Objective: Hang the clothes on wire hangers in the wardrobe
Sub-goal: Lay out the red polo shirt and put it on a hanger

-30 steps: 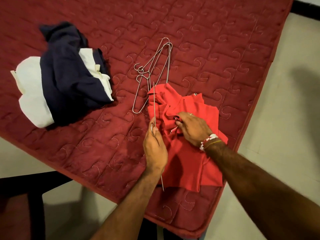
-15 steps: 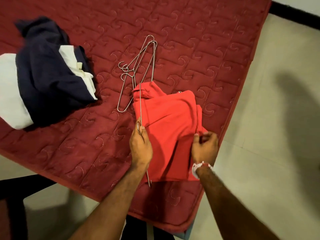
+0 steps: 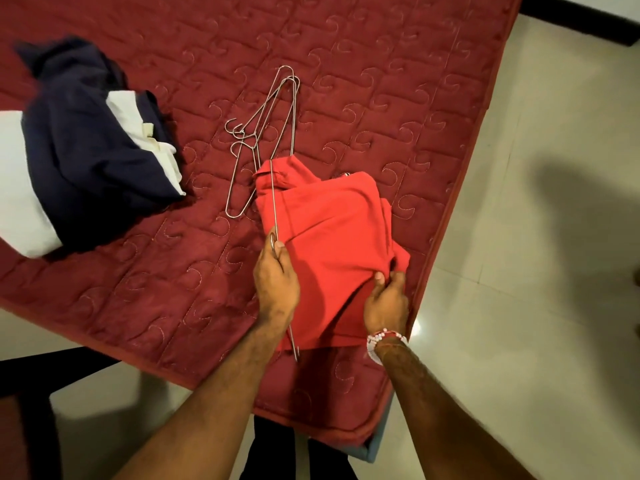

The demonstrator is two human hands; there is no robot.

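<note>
In the lower centre of the frame the red garment [image 3: 329,237] lies on the mattress [image 3: 381,81], its left edge lined by the wire hanger [image 3: 273,202] running bottom-to-top, pinched in the left hand [image 3: 277,282], while the right hand [image 3: 386,301] grips the cloth's lower right fold.

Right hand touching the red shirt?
Touching. Head view: right hand pinches a fold of the red shirt, thumb on top; left hand grips the wire hanger.

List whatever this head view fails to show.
Head view only.
Wire hanger: all but one rod is hidden by the red shirt and left hand.
Right hand: fingertips tucked under the shirt.
Navy-and-white clothes: cut off by the left edge.
Spare hangers: overlapping, count unclear.
Wardrobe: out of frame.
</note>
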